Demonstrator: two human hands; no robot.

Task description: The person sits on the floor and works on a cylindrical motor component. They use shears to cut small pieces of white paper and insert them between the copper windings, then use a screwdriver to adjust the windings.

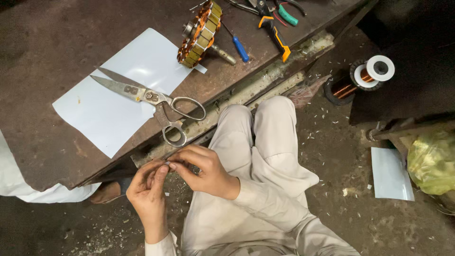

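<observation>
My left hand (148,188) and my right hand (204,169) meet just below the workbench edge. Their fingertips pinch a tiny pale strip (166,166) between them; it is too small to tell what it is. Just above the hands, large metal scissors (150,98) lie partly open on a white sheet (111,111) on the rusty bench (47,52), handles hanging over the edge. A wound stator with copper coils (200,34) stands on its edge further back.
A blue-handled screwdriver (239,47), orange-and-black pliers (277,38) and a green-handled tool (287,15) lie at the bench's back. On the littered floor are a copper wire spool (367,76), another white sheet (391,174) and a yellow-green plastic bag (433,161). Someone's foot (106,192) shows under the bench.
</observation>
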